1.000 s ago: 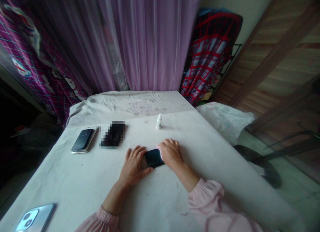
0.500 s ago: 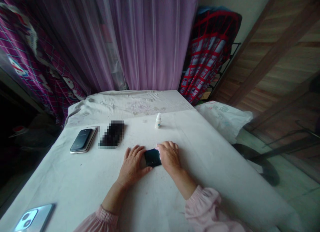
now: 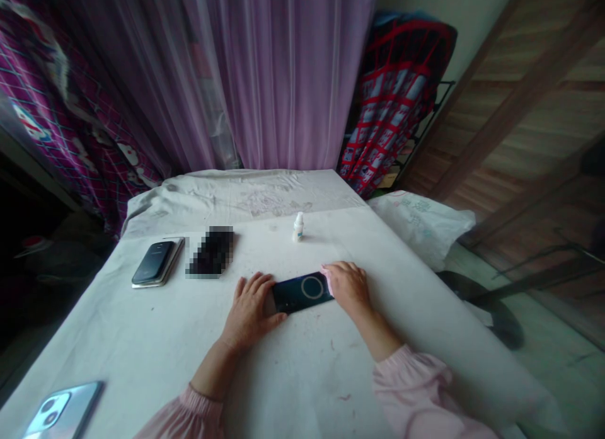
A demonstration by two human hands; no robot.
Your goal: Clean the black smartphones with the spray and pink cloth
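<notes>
A dark phone (image 3: 302,292) with a pale ring on it lies flat on the white-covered table (image 3: 142,351). My left hand (image 3: 248,313) rests over its left end, thumb along the near edge, holding it down. My right hand (image 3: 350,286) sits at the phone's right end, fingers curled over a small pink cloth (image 3: 326,276) that presses on the phone. Both wrists wear pink sleeves.
A small white dropper bottle (image 3: 297,227) stands behind the phone. To the left lie a black phone (image 3: 154,262) and a blurred dark object (image 3: 211,252). A light blue phone (image 3: 57,414) is at the near left corner. A white bag (image 3: 420,222) hangs off the right edge.
My right hand slid to the right along the phone with the pink cloth, uncovering most of the phone and its ring. My left hand stayed in place.
</notes>
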